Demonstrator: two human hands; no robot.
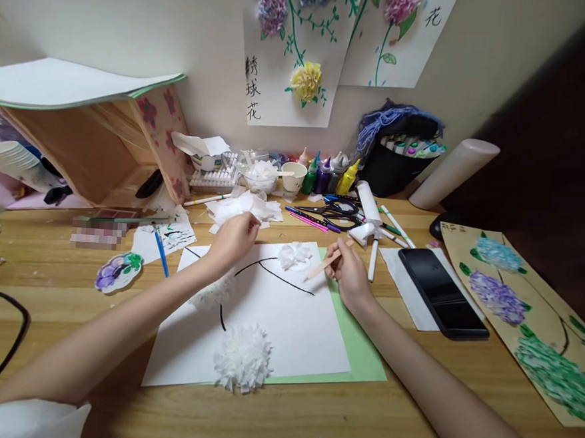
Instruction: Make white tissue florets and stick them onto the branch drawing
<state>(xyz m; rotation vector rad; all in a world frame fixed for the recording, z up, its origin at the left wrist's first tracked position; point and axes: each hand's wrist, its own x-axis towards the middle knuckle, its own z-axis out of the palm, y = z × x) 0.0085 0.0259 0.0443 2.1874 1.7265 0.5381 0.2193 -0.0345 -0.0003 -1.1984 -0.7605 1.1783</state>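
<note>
Sheet [304,333], white, inked with black branch lines, laid over green paper [365,364]. Left hand [234,238]: at far edge of sheet, beside tissue pile [246,209], fingers curled; not possible to tell whether gripping a piece. Right hand [351,274]: at right edge of sheet, grasping stick [326,259], tip slanting leftward over sheet. White tuft [294,256]: on far right part of sheet, near stick tip. Large flower [243,358]: overlapping near edge of sheet. Scissors [337,215]: beyond sheet. Phone [445,293]: right of sheet. Brush [161,250]: left of sheet.
</note>
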